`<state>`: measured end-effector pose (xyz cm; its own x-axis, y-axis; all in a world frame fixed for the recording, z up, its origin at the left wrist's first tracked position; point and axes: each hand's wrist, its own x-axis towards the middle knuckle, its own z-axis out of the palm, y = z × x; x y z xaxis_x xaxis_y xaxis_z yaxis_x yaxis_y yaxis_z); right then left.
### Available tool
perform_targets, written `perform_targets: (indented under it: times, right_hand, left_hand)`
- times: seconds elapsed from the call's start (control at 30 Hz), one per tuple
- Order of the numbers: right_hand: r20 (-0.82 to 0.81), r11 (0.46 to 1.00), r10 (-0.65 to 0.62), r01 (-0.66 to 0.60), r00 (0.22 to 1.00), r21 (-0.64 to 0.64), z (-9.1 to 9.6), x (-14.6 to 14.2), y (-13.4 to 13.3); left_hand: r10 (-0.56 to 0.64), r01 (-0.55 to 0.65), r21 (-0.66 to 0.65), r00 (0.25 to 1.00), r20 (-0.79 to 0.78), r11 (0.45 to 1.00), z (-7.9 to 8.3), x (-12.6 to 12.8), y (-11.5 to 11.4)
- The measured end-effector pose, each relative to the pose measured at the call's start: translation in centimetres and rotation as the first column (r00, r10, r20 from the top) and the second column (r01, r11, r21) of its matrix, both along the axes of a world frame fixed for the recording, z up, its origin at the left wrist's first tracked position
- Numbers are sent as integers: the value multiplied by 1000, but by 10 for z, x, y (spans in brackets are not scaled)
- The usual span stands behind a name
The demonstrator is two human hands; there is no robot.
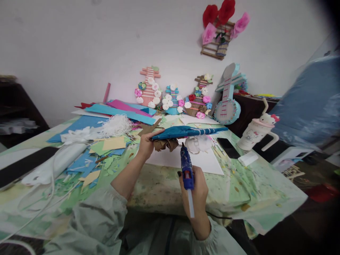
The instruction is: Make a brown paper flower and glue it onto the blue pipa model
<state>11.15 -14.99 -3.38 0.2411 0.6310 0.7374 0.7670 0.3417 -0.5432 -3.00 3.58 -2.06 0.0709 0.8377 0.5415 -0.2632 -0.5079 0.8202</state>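
My left hand (145,143) holds up a flat blue guitar-shaped craft piece (183,132), seen edge-on above the table, with brown paper flowers (166,144) hanging under its near end. My right hand (196,191) grips a blue hot glue gun (186,166) with a white glue stick sticking out of its back. The gun's nozzle points up at the underside of the blue piece, just right of the brown flowers. A white sheet (209,161) lies on the table beneath them.
Several finished guitar crafts with paper flowers (172,97) lean on the wall. Blue and pink paper sheets (119,111), scraps and white string (115,125) cover the left side. A black phone (230,147), a white cartoon-cat cup (255,132) and a small box (247,158) sit at right.
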Motion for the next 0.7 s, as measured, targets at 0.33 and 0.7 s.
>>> perform_targets:
  times: [0.33, 0.7]
  right_hand:
    - [255, 986, 63, -21, 965, -165, 3, 5, -9]
    - [252, 804, -470, 528, 846, -273, -12, 112, -17]
  left_hand:
    - [-42, 39, 51, 998, 47, 998, 1, 5, -2]
    - [-7, 7, 15, 1000, -1, 1000, 0, 7, -5]
